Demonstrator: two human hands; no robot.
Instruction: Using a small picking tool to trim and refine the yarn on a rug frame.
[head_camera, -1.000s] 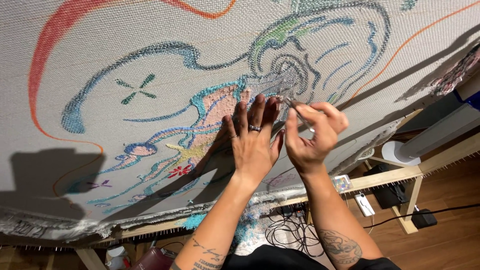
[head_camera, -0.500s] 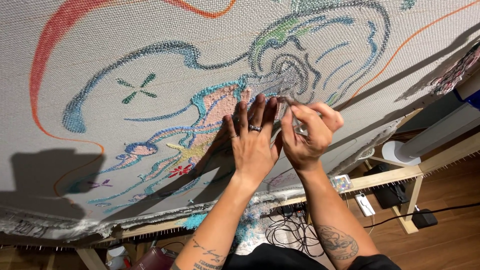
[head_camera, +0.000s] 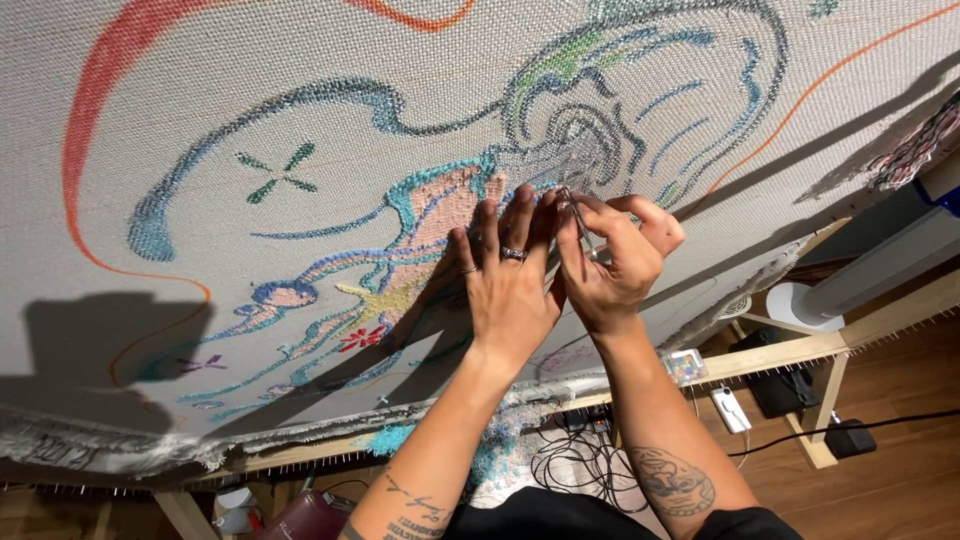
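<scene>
A stretched cloth with yarn patterns filled the wooden frame. The left hand lay flat on it, fingers spread — the right hand pinched small metal scissors, tips touching the cloth.

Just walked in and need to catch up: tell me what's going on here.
A person is working on a large tufting cloth stretched on a wooden frame, marked with a colourful drawn design. The left hand lies flat on the cloth beside a pink yarn-filled patch. The right hand pinches a thin metal tool, its tip at the grey stitched area. Cables lie on the floor below.
</scene>
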